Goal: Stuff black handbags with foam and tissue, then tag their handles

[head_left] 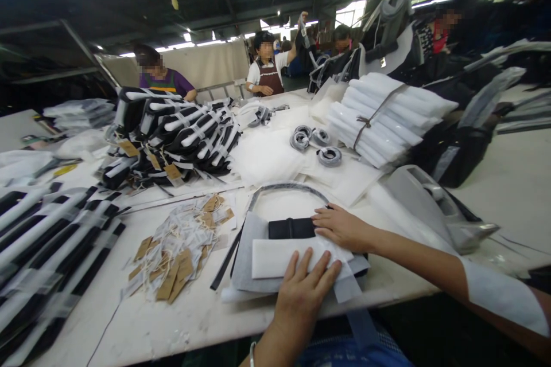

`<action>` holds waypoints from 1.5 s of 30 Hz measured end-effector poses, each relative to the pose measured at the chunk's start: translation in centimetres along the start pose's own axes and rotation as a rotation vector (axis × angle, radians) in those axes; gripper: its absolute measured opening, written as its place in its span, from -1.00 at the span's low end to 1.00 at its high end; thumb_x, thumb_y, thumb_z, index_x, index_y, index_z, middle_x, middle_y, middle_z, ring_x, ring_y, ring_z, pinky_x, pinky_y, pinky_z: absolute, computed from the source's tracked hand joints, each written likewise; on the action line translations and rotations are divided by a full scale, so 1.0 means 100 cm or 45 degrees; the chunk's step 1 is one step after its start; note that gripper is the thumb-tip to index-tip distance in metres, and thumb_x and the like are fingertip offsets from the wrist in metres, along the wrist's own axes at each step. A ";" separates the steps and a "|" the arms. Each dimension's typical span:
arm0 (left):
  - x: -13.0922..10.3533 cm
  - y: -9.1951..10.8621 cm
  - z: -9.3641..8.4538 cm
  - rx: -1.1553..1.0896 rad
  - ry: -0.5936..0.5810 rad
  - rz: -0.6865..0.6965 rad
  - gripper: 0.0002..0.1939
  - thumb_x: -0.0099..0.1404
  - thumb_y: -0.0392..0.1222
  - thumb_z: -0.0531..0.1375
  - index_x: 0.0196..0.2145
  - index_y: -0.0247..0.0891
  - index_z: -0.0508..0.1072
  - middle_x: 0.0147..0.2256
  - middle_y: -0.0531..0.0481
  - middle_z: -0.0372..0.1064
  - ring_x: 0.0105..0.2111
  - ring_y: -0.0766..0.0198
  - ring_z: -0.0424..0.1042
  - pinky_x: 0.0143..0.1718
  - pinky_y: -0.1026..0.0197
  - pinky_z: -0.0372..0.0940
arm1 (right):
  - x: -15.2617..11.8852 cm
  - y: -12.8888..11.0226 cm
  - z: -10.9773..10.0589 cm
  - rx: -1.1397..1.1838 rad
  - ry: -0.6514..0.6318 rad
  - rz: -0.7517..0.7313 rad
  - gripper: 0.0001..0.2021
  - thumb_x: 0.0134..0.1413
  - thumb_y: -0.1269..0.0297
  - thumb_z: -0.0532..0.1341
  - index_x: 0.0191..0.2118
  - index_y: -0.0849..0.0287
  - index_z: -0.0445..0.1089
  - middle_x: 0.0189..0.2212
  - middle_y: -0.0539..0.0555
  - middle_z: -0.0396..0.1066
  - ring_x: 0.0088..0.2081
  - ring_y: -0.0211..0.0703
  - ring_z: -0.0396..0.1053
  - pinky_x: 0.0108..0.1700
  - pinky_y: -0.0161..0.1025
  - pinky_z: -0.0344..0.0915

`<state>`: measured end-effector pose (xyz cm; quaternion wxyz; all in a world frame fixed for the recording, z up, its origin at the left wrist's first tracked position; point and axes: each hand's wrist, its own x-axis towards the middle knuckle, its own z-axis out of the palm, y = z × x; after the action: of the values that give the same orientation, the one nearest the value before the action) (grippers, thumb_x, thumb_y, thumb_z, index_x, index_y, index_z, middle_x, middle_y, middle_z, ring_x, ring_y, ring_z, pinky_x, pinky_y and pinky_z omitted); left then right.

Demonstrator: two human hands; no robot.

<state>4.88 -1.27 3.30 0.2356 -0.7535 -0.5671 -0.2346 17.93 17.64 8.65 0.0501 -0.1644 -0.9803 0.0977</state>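
Observation:
A black handbag (279, 229) lies in front of me at the table's edge, mostly covered by a grey wrapping sheet (247, 269). Its handle (282, 186), wrapped in clear film, arches away from me. Across its front rests a white foam strip (269, 258). My left hand (303, 287) lies on that strip with fingers spread. At the bag's right side, my right hand (344, 226) is stretched out flat over the black flap and the strip's upper right end. A translucent strip (348, 287) hangs near the bag's lower right corner.
Paper tags (178, 252) with strings lie heaped to the left. Wrapped black bags (172, 132) are piled behind them, with more (55, 258) at far left. Behind stand a tied white foam bundle (379, 114) and a grey tape dispenser (424, 200). Co-workers (267, 66) are across the table.

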 end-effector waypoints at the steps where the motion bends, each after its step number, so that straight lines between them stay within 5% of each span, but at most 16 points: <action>1: 0.000 0.000 0.000 -0.004 -0.011 -0.001 -0.60 0.50 -0.11 0.02 0.24 0.08 0.30 0.26 0.32 0.19 0.13 0.14 0.38 0.19 0.01 0.28 | -0.009 0.001 0.001 0.064 0.097 -0.029 -0.73 0.38 0.27 0.07 -0.01 0.12 0.51 0.03 0.12 0.51 0.17 0.01 0.36 0.24 0.15 0.18; 5: 0.001 -0.001 -0.003 -0.030 -0.109 0.005 -0.57 0.49 -0.15 0.04 0.27 0.03 0.26 0.25 0.24 0.22 0.15 0.08 0.37 0.16 -0.05 0.31 | -0.076 -0.010 0.009 0.211 0.654 -0.017 -0.72 0.33 0.38 0.11 0.07 0.12 0.45 0.03 0.11 0.51 0.08 -0.10 0.44 0.24 0.01 0.29; 7: 0.001 -0.002 -0.005 -0.050 -0.167 0.014 -0.53 0.46 -0.17 0.08 0.29 0.02 0.22 0.25 0.19 0.24 0.16 0.06 0.36 0.16 -0.07 0.31 | -0.117 -0.025 0.017 0.172 0.798 0.002 -0.66 0.27 0.46 0.16 0.12 0.11 0.42 0.04 0.12 0.50 0.11 -0.10 0.41 0.23 -0.05 0.33; 12: 0.001 -0.002 -0.006 -0.082 -0.278 0.010 -0.39 0.40 -0.21 0.18 0.34 0.00 0.13 0.27 0.10 0.22 0.19 0.05 0.32 0.19 -0.11 0.27 | -0.181 -0.054 0.059 -0.113 0.506 -0.182 -0.48 0.26 0.57 0.04 0.29 0.12 0.25 0.21 0.14 0.34 0.30 -0.05 0.17 0.32 0.07 0.19; 15: 0.002 -0.002 -0.008 -0.078 -0.301 0.013 -0.37 0.39 -0.22 0.19 0.34 0.00 0.12 0.27 0.08 0.22 0.20 0.05 0.31 0.21 -0.11 0.24 | -0.177 -0.056 0.084 -0.186 0.525 -0.219 -0.51 0.30 0.56 -0.01 0.27 0.15 0.27 0.22 0.17 0.32 0.32 -0.06 0.14 0.31 0.06 0.19; 21: 0.004 -0.001 -0.013 -0.025 -0.301 0.035 -0.36 0.37 -0.21 0.20 0.34 -0.02 0.13 0.26 0.07 0.24 0.20 0.08 0.31 0.20 -0.08 0.25 | -0.147 -0.062 0.104 0.050 0.820 -0.291 -0.66 0.35 0.47 -0.01 0.06 0.24 0.46 -0.06 0.19 0.56 0.05 -0.13 0.47 0.19 -0.02 0.35; 31: -0.003 0.005 -0.006 0.005 -0.282 -0.008 -0.41 0.41 -0.23 0.16 0.33 -0.02 0.14 0.27 0.07 0.23 0.21 0.10 0.31 0.24 -0.08 0.20 | -0.178 -0.085 0.112 0.182 0.716 -0.289 -0.63 0.38 0.37 -0.04 0.07 0.21 0.46 -0.05 0.18 0.55 0.04 -0.13 0.49 0.19 -0.14 0.35; 35: -0.005 0.005 -0.004 0.008 -0.271 0.000 -0.41 0.41 -0.21 0.16 0.34 -0.02 0.14 0.26 0.05 0.24 0.21 0.09 0.31 0.23 -0.09 0.22 | -0.175 -0.084 0.091 0.185 0.687 -0.391 -0.73 0.35 0.41 0.08 0.00 0.20 0.49 -0.18 0.13 0.60 -0.09 -0.18 0.55 0.12 -0.20 0.41; 39: -0.005 0.005 -0.003 0.005 -0.266 -0.003 -0.41 0.41 -0.18 0.17 0.33 0.00 0.14 0.27 0.08 0.23 0.21 0.09 0.30 0.22 -0.08 0.23 | -0.170 -0.080 0.043 0.244 0.548 -0.543 -0.60 0.28 0.02 0.20 0.00 0.26 0.47 -0.20 0.17 0.60 -0.09 -0.13 0.54 0.08 -0.19 0.44; 43: -0.004 0.006 -0.005 0.012 -0.241 -0.002 -0.44 0.42 -0.17 0.16 0.32 -0.01 0.16 0.26 0.10 0.23 0.20 0.08 0.31 0.21 -0.09 0.25 | -0.143 -0.074 0.006 0.208 0.883 -0.255 -0.76 0.30 0.29 0.19 0.04 0.13 0.47 -0.17 0.10 0.59 -0.10 -0.15 0.52 0.04 -0.23 0.44; 45: -0.003 0.006 -0.006 0.012 -0.214 0.003 -0.46 0.43 -0.18 0.14 0.32 -0.02 0.17 0.26 0.09 0.25 0.20 0.08 0.32 0.20 -0.08 0.25 | -0.122 -0.070 0.002 0.195 0.917 -0.109 -0.75 0.27 0.36 0.20 0.02 0.07 0.49 -0.16 0.08 0.58 -0.10 -0.13 0.51 0.02 -0.19 0.45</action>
<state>5.32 -2.02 3.52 0.1908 -0.7701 -0.5851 -0.1676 27.16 7.06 9.06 0.4081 -0.1430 -0.8956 0.1045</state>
